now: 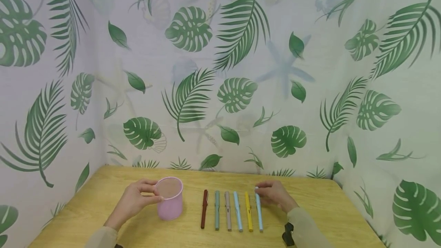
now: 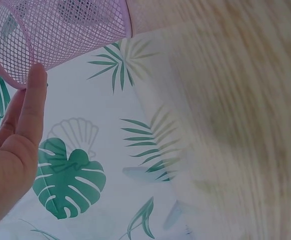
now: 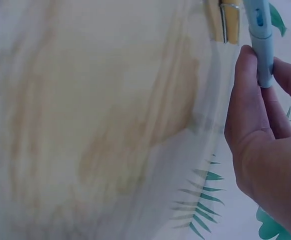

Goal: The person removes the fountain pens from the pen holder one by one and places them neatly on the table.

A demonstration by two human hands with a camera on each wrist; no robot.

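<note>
My left hand (image 1: 132,201) holds a pink mesh pen cup (image 1: 170,208) by its rim, thumb in front and fingers behind. In the left wrist view the fingers lie along the rim of the cup (image 2: 80,30). At the right end of a row of pens, my right hand (image 1: 275,195) pinches the top of a light blue pen (image 1: 259,211). The right wrist view shows that pen (image 3: 261,45) between thumb and fingers, with a yellow pen (image 3: 230,20) beside it. The cup stands upright on the wooden table (image 1: 193,236).
Left of the pinched pen lie a yellow pen (image 1: 249,213), another light blue pen (image 1: 237,213), a greyish pen (image 1: 227,213), a green pen (image 1: 217,213) and a dark red pen (image 1: 204,211), roughly parallel. A leaf-patterned curtain (image 1: 241,60) surrounds the table's back and sides.
</note>
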